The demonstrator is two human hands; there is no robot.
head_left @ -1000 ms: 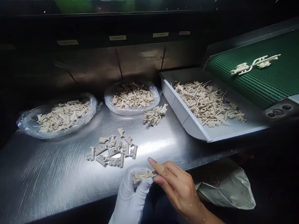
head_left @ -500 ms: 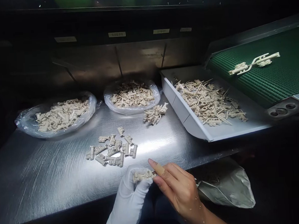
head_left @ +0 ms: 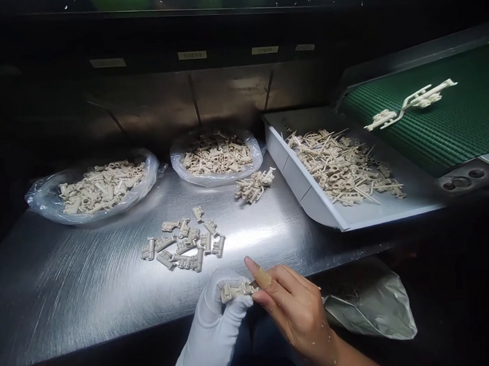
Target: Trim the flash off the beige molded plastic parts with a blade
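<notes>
At the counter's [head_left: 69, 304] near edge, the gloved left hand [head_left: 214, 328] is closed around a small beige plastic part [head_left: 235, 289], holding it up between thumb and fingers. The bare right hand [head_left: 296, 307], one finger wrapped in tape [head_left: 262, 277], pinches the part's right end. The part hangs right over the counter's lip, so a slip of either pinch would likely drop it into the dark gap below, or onto the crumpled bag [head_left: 368, 302] at four o'clock.

At eleven o'clock from the hands, a loose cluster of parts [head_left: 184, 246] lies spread on the steel. A small heap [head_left: 253, 186] sits farther off at twelve. Beyond it are two open plastic bags full of parts, one at ten o'clock [head_left: 99, 183] and one at twelve [head_left: 217, 156]. At two o'clock a grey tray [head_left: 312, 201] holds a tangle of sprues [head_left: 343, 166], fed by a green conveyor belt [head_left: 452, 126] that carries one moulded piece [head_left: 409, 101]; a careless elbow could sweep the cluster into the bags.
</notes>
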